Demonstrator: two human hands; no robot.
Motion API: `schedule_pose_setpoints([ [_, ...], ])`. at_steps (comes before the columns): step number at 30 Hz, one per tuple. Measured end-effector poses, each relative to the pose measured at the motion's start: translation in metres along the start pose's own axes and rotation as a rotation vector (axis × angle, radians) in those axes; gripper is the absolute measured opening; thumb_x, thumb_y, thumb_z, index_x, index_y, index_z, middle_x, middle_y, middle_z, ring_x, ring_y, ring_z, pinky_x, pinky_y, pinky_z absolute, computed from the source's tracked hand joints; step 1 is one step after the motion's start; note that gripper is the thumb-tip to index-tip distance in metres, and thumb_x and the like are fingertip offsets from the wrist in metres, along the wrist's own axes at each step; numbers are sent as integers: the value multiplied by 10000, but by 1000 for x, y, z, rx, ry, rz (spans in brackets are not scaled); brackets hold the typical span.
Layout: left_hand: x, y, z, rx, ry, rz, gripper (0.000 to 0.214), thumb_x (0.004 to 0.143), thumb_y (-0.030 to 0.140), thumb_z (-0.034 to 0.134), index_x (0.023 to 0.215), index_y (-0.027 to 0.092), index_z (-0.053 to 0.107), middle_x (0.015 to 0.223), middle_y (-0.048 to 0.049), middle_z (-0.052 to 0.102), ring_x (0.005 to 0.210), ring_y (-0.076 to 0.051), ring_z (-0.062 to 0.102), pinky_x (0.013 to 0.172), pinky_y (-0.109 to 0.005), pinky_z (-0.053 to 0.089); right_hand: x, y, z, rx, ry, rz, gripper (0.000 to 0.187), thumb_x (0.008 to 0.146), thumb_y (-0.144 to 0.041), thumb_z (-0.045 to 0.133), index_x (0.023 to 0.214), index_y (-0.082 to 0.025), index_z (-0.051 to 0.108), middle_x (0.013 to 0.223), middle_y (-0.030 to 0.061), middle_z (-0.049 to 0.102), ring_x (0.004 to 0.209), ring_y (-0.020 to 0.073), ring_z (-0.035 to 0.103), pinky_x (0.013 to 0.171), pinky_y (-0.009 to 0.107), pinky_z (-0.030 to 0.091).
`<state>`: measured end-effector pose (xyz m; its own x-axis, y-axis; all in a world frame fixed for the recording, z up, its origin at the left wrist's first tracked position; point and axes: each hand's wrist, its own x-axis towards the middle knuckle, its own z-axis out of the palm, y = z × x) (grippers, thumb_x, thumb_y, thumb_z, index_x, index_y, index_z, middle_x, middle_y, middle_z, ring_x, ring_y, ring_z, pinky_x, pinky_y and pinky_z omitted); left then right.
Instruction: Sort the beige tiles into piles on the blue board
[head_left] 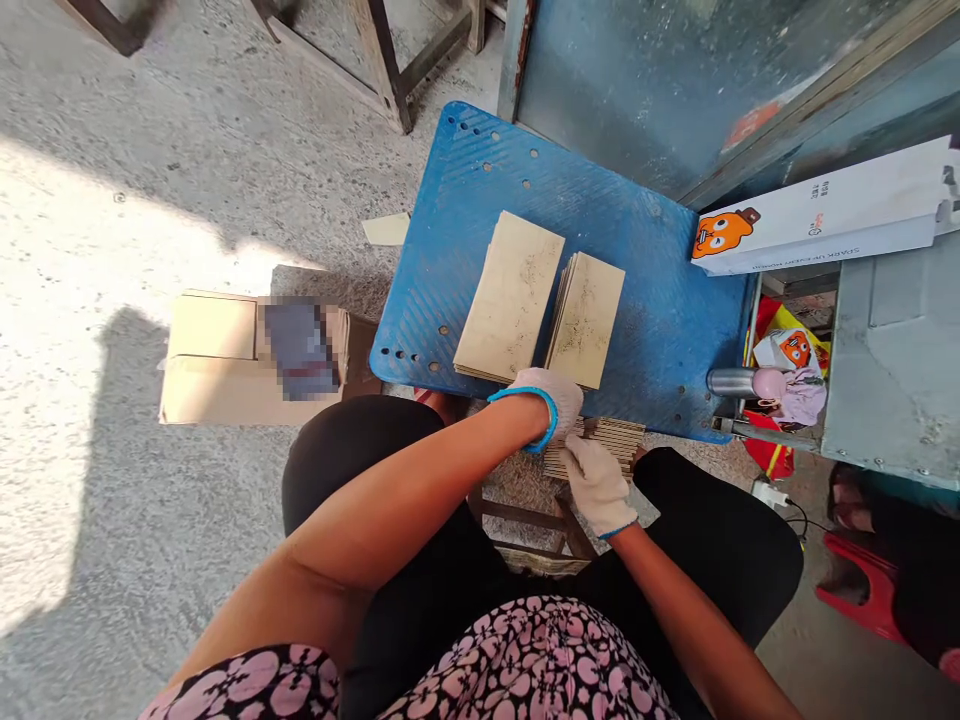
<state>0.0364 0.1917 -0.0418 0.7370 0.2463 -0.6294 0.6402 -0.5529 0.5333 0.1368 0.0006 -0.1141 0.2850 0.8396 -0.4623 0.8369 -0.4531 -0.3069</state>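
Two piles of thin pale wooden boards lie side by side on a blue plastic tabletop: a left pile (510, 295) and a right pile (589, 315), both with dark specks on top. A further bundle of thin wooden boards (619, 437) is seen edge-on just below the table's near edge, above my lap. My left hand (556, 400), in a white knit glove with a blue cuff, curls over the left part of this bundle; its fingertips are mostly hidden. Gloved as well, my right hand (600, 485) grips the bundle from the near side.
The blue tabletop (652, 230) has holes near its corners. A cardboard box (217, 390) with a blurred item on it stands on the floor at left. To the right are a white printed box (825, 210), a metal bottle (731, 382), a grey metal cabinet (892, 350) and a red stool (862, 585).
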Motion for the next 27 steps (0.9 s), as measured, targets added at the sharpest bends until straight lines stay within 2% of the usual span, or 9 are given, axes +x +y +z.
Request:
schedule_pose_setpoints([
  [4, -1, -2, -1, 60, -1, -22, 372, 766, 226, 714, 1116, 108, 752, 960, -238, 740, 999, -338, 687, 873, -417, 529, -7, -3, 19, -335, -116, -81, 289, 948, -225, 489, 1216, -233, 598, 1075, 84, 667, 958, 228, 609, 768, 319, 441],
  [8, -3, -3, -3, 59, -2, -31, 389, 761, 214, 716, 1129, 91, 745, 942, -245, 740, 1002, -349, 688, 877, -438, 534, 1, -3, 23, -458, -142, -112, 238, 960, -238, 490, 1177, -224, 588, 1041, 88, 644, 913, 224, 590, 717, 323, 399],
  [18, -5, -3, -5, 14, -35, -64, 361, 771, 154, 688, 1122, 93, 748, 975, -260, 732, 1023, -374, 678, 892, -487, 516, 1, -5, 24, -544, -153, -165, 296, 977, -256, 470, 1240, -173, 577, 1011, 105, 651, 908, 238, 584, 723, 345, 365],
  [24, -5, -3, -4, 52, -55, -69, 369, 815, 177, 644, 1168, 109, 731, 1011, -255, 729, 1038, -371, 677, 906, -492, 515, -3, 2, 31, -491, -177, -197, 181, 981, -265, 471, 976, -219, 646, 995, 72, 658, 919, 228, 576, 764, 343, 379],
  [27, -2, -4, -1, 81, -59, -66, 381, 832, 188, 628, 1198, 137, 718, 1024, -237, 733, 1037, -353, 683, 907, -478, 522, -2, 6, 35, -455, -233, -242, 135, 953, -253, 523, 997, -226, 647, 1068, 73, 662, 948, 226, 581, 788, 334, 393],
])
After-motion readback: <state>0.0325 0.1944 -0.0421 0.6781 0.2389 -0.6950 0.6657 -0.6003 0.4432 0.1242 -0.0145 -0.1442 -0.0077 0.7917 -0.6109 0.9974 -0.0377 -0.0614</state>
